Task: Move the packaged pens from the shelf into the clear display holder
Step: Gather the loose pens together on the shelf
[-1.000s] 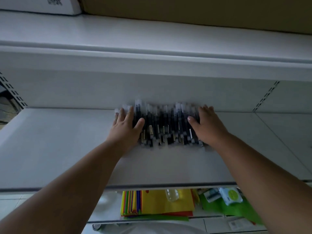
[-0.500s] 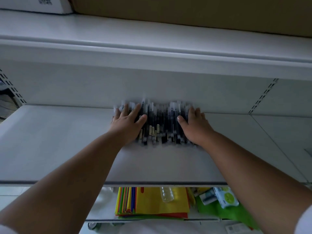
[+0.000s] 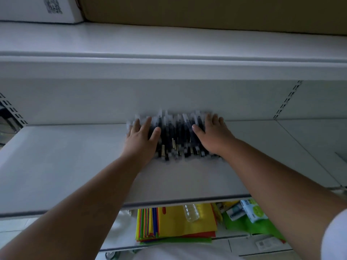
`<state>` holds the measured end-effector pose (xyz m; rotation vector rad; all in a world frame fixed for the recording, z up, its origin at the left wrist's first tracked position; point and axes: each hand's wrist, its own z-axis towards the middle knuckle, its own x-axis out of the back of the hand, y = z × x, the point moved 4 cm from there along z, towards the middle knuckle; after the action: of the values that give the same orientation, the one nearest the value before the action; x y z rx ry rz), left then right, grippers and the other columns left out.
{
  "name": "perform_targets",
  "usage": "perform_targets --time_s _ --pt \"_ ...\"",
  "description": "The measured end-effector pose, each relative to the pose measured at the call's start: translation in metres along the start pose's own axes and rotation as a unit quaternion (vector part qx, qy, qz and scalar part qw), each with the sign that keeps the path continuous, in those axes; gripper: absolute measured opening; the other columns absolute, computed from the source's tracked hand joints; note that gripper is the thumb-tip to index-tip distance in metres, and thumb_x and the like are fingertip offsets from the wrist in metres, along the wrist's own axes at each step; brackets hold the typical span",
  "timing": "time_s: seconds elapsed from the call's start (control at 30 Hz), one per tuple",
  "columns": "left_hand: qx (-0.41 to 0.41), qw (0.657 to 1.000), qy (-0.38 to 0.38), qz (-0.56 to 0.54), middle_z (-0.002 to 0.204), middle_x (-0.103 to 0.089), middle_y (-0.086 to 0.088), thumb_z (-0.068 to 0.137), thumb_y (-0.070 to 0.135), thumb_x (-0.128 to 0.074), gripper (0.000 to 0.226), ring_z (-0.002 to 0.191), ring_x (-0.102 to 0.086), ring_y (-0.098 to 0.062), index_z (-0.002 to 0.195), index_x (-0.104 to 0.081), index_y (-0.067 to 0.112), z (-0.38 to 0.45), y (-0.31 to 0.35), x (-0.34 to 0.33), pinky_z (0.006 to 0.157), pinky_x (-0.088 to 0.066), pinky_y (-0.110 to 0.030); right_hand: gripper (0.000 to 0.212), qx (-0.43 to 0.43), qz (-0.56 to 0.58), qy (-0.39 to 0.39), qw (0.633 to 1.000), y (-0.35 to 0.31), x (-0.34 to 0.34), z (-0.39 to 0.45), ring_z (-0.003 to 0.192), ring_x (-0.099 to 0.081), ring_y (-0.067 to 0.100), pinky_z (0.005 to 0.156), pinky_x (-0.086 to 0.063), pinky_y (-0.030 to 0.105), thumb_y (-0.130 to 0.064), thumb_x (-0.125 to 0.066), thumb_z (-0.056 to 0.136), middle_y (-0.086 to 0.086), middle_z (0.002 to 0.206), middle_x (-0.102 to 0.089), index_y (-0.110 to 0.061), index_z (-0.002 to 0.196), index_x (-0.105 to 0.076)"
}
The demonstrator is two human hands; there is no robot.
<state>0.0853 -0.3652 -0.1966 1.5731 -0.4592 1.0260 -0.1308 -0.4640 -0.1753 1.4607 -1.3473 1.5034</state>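
Note:
A heap of packaged black pens in clear sleeves lies at the back of the white shelf, against the rear panel. My left hand lies flat on the heap's left side, fingers straight and spread. My right hand presses on the heap's right side, fingers straight, thumb pointing inward. The pens between my hands are bunched close and blurred. No clear display holder is in view.
A higher shelf overhangs, carrying a white box and a brown carton. Below the shelf edge lie coloured paper sheets, a clear plastic bottle and small packaged goods.
Both hands have slid inward, squeezing the spread-out pens into a narrower heap. The right hand moved furthest, leftward.

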Motion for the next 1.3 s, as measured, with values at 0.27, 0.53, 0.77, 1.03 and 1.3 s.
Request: perform_targets --time_s 0.27,0.53,0.77,1.03,1.3 --pt "-0.123 0.982 -0.112 0.091 0.165 0.010 0.000 0.056 0.101 -0.019 0.112 0.149 0.018 -0.025 0.152 0.002 0.049 -0.024 -0.010 0.016 0.120 -0.005 -0.048 0.117 0.171 -0.053 0.048 0.983 -0.031 -0.003 -0.047 0.150 0.013 0.019 0.122 0.003 0.040 -0.091 -0.029 0.068 0.002 0.164 0.011 -0.021 0.156 0.001" --pt "-0.161 0.972 -0.085 0.147 0.165 0.010 -0.001 0.081 0.078 -0.046 0.093 0.150 0.015 -0.029 0.154 0.000 0.045 -0.016 -0.011 0.014 0.121 -0.004 -0.046 0.108 0.213 -0.050 0.096 0.971 -0.047 -0.008 -0.042 0.151 -0.008 0.019 0.123 -0.011 0.040 -0.074 -0.060 0.074 0.004 0.164 -0.012 -0.014 0.155 -0.021" --pt "-0.166 0.968 -0.103 0.161 0.165 0.014 -0.003 0.065 0.091 -0.044 0.110 0.149 0.017 -0.032 0.153 0.005 0.045 -0.019 -0.011 0.013 0.120 -0.002 -0.047 0.112 0.227 -0.046 0.070 0.970 -0.040 -0.011 -0.039 0.151 -0.007 0.016 0.122 -0.014 0.038 -0.082 -0.054 0.068 0.001 0.164 -0.009 -0.019 0.155 -0.021" --pt "-0.163 0.968 -0.071 0.175 0.166 0.004 0.000 0.074 0.085 -0.044 0.099 0.151 0.012 -0.030 0.154 -0.002 0.044 -0.022 -0.011 0.009 0.120 -0.010 -0.049 0.115 0.266 -0.038 0.042 0.962 -0.029 -0.006 -0.038 0.150 -0.001 0.010 0.123 -0.010 0.034 -0.076 -0.065 0.067 -0.005 0.164 -0.002 -0.022 0.156 -0.017" --pt "-0.141 0.971 -0.032 0.189 0.166 -0.001 -0.004 0.058 0.095 -0.038 0.117 0.151 0.010 -0.030 0.155 -0.004 0.040 -0.029 0.002 0.004 0.122 0.000 -0.045 0.107 0.301 -0.004 0.082 0.950 -0.012 0.000 -0.039 0.149 -0.008 0.009 0.120 -0.007 0.025 -0.069 -0.070 0.071 -0.005 0.163 -0.013 -0.020 0.154 -0.026"
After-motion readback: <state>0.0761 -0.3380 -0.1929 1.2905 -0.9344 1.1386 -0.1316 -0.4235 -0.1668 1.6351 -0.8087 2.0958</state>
